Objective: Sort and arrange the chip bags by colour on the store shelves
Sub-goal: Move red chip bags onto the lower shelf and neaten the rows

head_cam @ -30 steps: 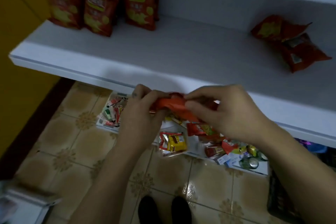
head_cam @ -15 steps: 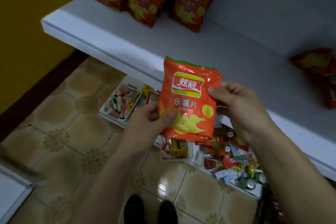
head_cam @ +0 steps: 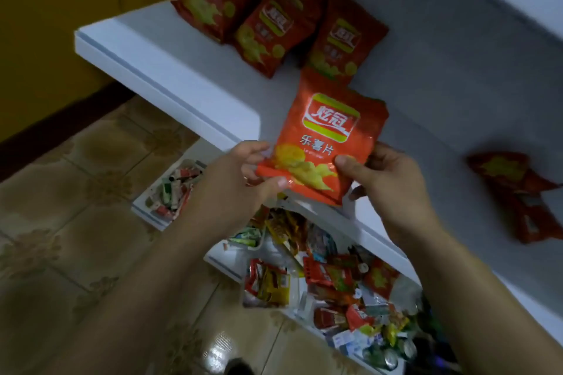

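I hold an orange chip bag (head_cam: 327,134) upright over the front edge of the white shelf (head_cam: 170,70). My left hand (head_cam: 240,179) pinches its lower left corner and my right hand (head_cam: 387,189) grips its lower right edge. Three dark red chip bags (head_cam: 274,24) stand in a row at the shelf's back left, just beyond the orange bag. At the right of the shelf lie two more red bags (head_cam: 518,192), crumpled on their sides.
Below the shelf, white trays (head_cam: 158,219) on the tiled floor (head_cam: 76,207) hold several mixed snack packets (head_cam: 335,283). A yellow wall (head_cam: 45,24) stands at the left. My shoe (head_cam: 240,367) shows at the bottom.
The orange bag went from crumpled between both hands to held upright, then moved up and toward the row of red bags. My view swung left and tilted.
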Motion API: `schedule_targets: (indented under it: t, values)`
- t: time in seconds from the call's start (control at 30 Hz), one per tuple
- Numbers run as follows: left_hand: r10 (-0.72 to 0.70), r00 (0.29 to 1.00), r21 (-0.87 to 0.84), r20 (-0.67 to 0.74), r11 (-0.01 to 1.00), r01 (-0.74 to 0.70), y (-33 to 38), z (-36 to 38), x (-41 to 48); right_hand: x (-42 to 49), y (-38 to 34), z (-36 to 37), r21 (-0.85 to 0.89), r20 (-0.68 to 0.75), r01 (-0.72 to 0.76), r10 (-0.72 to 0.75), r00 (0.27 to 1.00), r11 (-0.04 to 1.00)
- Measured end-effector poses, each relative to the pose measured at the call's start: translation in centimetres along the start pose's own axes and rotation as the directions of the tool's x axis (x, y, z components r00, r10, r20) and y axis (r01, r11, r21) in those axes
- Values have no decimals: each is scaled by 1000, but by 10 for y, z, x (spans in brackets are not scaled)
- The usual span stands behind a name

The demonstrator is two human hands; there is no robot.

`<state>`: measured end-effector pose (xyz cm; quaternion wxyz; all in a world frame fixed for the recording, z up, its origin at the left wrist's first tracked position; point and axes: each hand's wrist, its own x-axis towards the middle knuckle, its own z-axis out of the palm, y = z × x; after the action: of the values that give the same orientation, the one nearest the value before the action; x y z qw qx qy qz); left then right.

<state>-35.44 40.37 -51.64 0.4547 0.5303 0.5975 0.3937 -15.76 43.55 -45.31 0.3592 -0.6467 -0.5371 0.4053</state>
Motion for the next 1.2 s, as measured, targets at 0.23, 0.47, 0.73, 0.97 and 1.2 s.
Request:
schedule_targets:
  t: [0.23, 0.47, 0.73, 0.97, 1.2]
  values:
    - [229, 973, 675, 40, 712, -195, 10, 0, 25, 81, -2, -19, -27, -115, 29, -32, 993, 999]
    - [241, 970, 728, -21, 669, -150, 20, -11, 45, 180, -8, 6, -182, -168, 99, -130, 977, 978]
    - [242, 970, 718, -21, 678, -154, 26, -9, 64, 228, 1, 17, -355, -218, 96, -182, 959, 930]
    - [214, 977, 707, -24, 694, -135, 23, 2, 64, 233, 8, 13, -307, -207, 17, -84, 975, 952]
    - [246, 963, 697, 107, 673, -249, 34, 41, 63, 163, 36, -24, -416, -218, 73, -178, 960, 906]
